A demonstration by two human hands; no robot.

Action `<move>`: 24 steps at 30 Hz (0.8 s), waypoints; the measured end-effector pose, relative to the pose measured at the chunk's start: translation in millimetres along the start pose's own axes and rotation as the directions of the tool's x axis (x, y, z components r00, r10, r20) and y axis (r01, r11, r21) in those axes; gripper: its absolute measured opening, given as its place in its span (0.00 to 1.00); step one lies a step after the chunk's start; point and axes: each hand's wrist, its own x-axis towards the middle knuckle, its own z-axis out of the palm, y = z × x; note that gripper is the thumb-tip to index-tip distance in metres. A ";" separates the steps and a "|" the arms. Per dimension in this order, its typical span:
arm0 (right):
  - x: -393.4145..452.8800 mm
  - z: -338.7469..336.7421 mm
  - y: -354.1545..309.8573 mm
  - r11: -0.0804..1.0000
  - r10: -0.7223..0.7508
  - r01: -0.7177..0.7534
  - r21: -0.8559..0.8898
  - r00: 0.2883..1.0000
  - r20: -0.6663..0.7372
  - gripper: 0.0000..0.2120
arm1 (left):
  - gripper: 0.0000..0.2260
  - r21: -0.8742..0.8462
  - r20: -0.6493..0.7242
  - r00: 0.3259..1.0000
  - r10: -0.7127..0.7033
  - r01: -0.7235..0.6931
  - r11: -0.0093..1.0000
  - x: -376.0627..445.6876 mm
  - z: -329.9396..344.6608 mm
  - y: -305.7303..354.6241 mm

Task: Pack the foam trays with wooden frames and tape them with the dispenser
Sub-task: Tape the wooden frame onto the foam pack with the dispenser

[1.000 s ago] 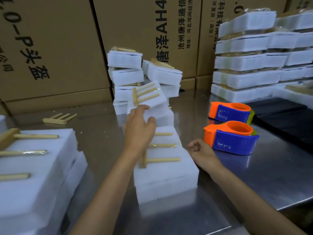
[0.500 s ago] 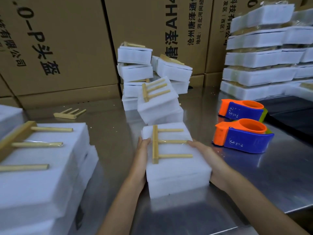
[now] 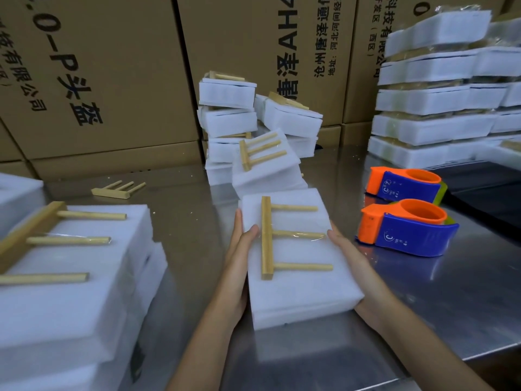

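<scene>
A thick white foam tray (image 3: pixel 298 294) lies on the steel table in front of me, with a three-pronged wooden frame (image 3: pixel 266 238) taped flat on top. My left hand (image 3: pixel 236 266) grips its left side, fingers along the edge and thumb over the top. On the opposite side my right hand (image 3: pixel 355 263) holds it the same way, thumb on the top face. Two orange-and-blue tape dispensers stand to the right, the nearer dispenser (image 3: pixel 406 235) close to my right hand, the farther dispenser (image 3: pixel 403 184) behind it.
A tall stack of trays with frames (image 3: pixel 70 292) fills the left. A loose wooden frame (image 3: pixel 115 189) lies on the table behind it. A leaning pile of trays (image 3: pixel 228 119) stands just beyond my tray. Wrapped stacks (image 3: pixel 439 108) sit at right, cardboard boxes (image 3: pixel 112 66) behind. The table edge (image 3: pixel 479 351) runs near right.
My left hand came back from the leaning tray behind and now holds the near tray's left side. My right hand moved onto its right side.
</scene>
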 end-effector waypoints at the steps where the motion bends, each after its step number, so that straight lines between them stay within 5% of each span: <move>1: -0.9 -0.3 -0.7 1.000 -0.012 0.012 -0.001 1.000 -0.006 0.10 | 0.30 0.004 -0.004 1.000 0.007 -0.007 1.000 -0.9 0.9 0.6; 6: 0.1 -7.9 -2.2 1.000 -0.016 0.016 0.002 0.992 0.124 0.19 | 0.30 0.005 -0.029 0.999 0.032 -0.032 0.999 -6.5 -1.6 -1.0; 15: -2.7 -2.9 -0.3 0.999 -0.045 0.044 -0.016 0.998 -0.036 0.20 | 0.29 -0.025 -0.081 0.996 -0.022 0.020 0.999 -10.6 -1.9 -4.6; 19: -5.1 -2.3 0.1 0.999 -0.046 0.044 -0.032 0.998 -0.052 0.20 | 0.41 -0.126 -0.141 0.979 -0.150 0.133 0.983 -13.3 -5.4 -8.6; 24: -7.4 -5.4 0.6 0.994 -0.076 0.071 -0.085 0.995 -0.061 0.19 | 0.39 -0.202 -0.120 0.976 -0.181 0.154 0.967 -9.7 -7.8 -10.3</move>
